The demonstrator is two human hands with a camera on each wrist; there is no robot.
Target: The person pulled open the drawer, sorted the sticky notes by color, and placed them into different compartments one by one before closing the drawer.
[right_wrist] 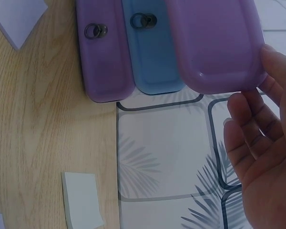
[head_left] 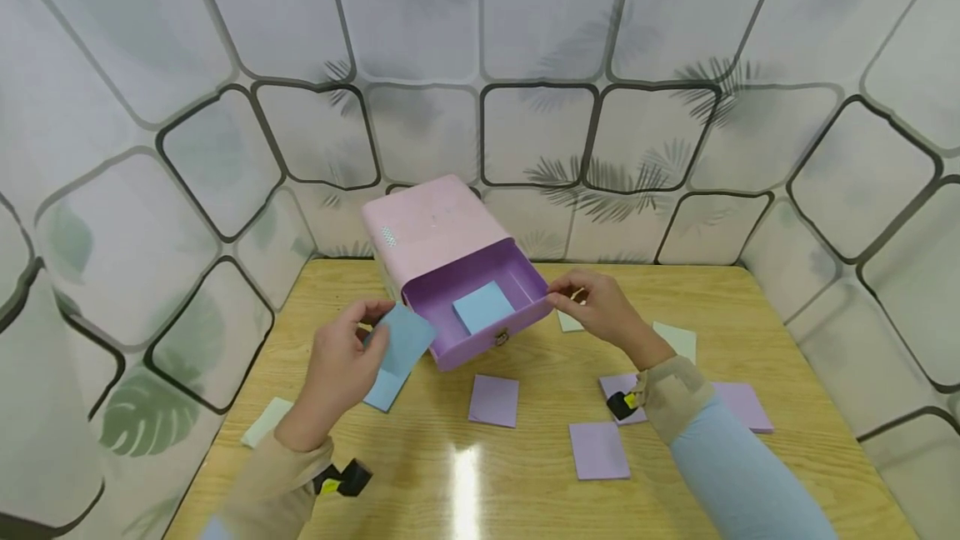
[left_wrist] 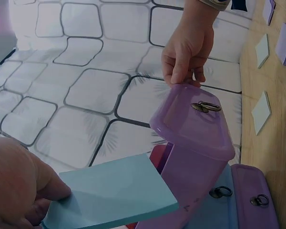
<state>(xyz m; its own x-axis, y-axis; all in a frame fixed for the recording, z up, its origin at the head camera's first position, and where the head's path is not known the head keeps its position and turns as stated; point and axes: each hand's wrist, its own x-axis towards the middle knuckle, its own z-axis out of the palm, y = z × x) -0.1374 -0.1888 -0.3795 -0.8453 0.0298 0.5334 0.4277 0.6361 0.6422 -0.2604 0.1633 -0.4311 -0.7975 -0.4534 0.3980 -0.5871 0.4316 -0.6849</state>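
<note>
My left hand [head_left: 337,369] pinches a blue sticky-note pad [head_left: 410,333] between thumb and fingers, beside the left front corner of a pulled-out purple drawer [head_left: 463,352]. In the left wrist view, this pad [left_wrist: 109,193] is tilted in front of the drawer. Another blue pad [head_left: 483,307] lies inside the drawer. With thumb and fingertips, my right hand [head_left: 600,307] grips the drawer's right front corner. The drawer juts from a pink-topped drawer box [head_left: 435,223]. Below the left hand, a further blue pad [head_left: 384,390] lies on the table.
Several purple pads [head_left: 493,400] and pale green pads [head_left: 675,342] are scattered over the wooden table [head_left: 405,473]. Under the pulled-out drawer sit a closed blue drawer [right_wrist: 155,57] and a closed purple drawer [right_wrist: 107,67] with ring pulls. Patterned fabric [head_left: 540,132] walls the table's back and sides.
</note>
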